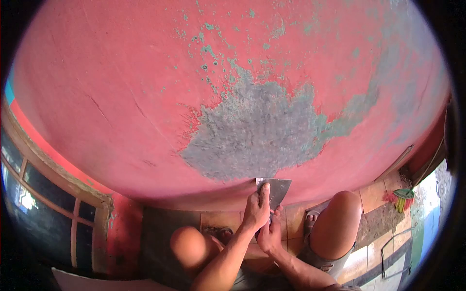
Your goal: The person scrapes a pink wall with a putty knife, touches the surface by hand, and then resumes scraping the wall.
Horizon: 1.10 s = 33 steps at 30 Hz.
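Observation:
A scraper (280, 190) with a wide flat metal blade stands in front of the red wall (131, 111), its straight edge close to the lower rim of a bare grey patch (257, 128). My left hand (256, 209) grips the blade's left side, thumb laid along its face and the fingers largely hidden. Just below and to the right, my right hand (270, 236) is closed around the handle, which is mostly covered. Green paint shows along the patch's ragged border and in small chipped spots above it.
My bent knees (336, 225) and sandalled feet flank the hands above a tiled floor (367, 196). On the right lies a broom head with green and yellow bristles (404, 199). At left, a wooden-framed window (75, 220) adjoins the wall.

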Tool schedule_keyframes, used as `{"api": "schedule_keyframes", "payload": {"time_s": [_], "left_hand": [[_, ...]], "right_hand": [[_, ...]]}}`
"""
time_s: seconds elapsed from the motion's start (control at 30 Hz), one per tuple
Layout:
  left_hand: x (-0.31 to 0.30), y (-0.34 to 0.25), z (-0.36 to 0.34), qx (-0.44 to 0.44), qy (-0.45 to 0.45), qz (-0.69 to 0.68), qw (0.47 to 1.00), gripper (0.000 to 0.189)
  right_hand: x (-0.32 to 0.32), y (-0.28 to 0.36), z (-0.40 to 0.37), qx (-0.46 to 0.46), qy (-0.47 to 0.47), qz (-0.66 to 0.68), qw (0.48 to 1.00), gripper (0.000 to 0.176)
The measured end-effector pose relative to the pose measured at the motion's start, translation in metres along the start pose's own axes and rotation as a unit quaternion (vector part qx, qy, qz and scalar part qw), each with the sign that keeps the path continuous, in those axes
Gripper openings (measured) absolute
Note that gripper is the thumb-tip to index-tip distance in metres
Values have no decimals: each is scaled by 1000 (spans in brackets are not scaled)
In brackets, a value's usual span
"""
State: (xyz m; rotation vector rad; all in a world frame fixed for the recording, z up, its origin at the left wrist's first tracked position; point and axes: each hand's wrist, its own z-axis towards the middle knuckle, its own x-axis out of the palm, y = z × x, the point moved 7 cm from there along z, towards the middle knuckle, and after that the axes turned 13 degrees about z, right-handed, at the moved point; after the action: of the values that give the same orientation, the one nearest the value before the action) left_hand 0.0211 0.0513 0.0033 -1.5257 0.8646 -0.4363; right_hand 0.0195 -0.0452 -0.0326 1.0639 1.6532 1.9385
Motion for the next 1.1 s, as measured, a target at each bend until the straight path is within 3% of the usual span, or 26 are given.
{"api": "schedule_keyframes", "payload": {"time_s": [0.07,0.2,0.3,0.33,0.43,0.57,0.63,0.73,0.87,1.0,1.07,1.1], "left_hand": [[-6,22,9,20,-36,80,996,59],[-1,-5,-2,-22,-1,-27,999,58],[-8,-3,1,47,-60,120,990,58],[-6,-6,0,63,-60,86,992,59],[1,9,2,-13,-2,1,1000,60],[-2,16,5,-15,3,19,1000,60],[-1,-8,-4,-18,6,-6,1000,61],[-9,-3,3,31,-43,127,990,59],[0,-7,-3,-32,6,-13,999,58],[-1,7,4,-13,-9,10,1000,57],[-2,-4,2,-12,-8,1,1000,58],[-1,-6,-2,-16,-6,-5,1000,58]], "right_hand": [[1,-4,0,14,-14,36,999,28],[-1,0,-3,8,-22,25,999,28],[2,4,0,11,-32,32,999,26],[2,6,-1,-19,-27,10,999,26],[-2,6,1,-57,-17,-68,996,27],[0,-3,-3,-3,-43,21,999,28],[1,5,0,-69,-48,-44,995,28],[1,15,-1,-56,-40,-45,997,28],[2,5,-3,-58,-46,6,997,27],[1,6,-1,7,-35,36,999,27],[-3,-19,-4,-11,-39,79,996,26],[-4,-13,-1,-36,-36,30,998,26]]}}
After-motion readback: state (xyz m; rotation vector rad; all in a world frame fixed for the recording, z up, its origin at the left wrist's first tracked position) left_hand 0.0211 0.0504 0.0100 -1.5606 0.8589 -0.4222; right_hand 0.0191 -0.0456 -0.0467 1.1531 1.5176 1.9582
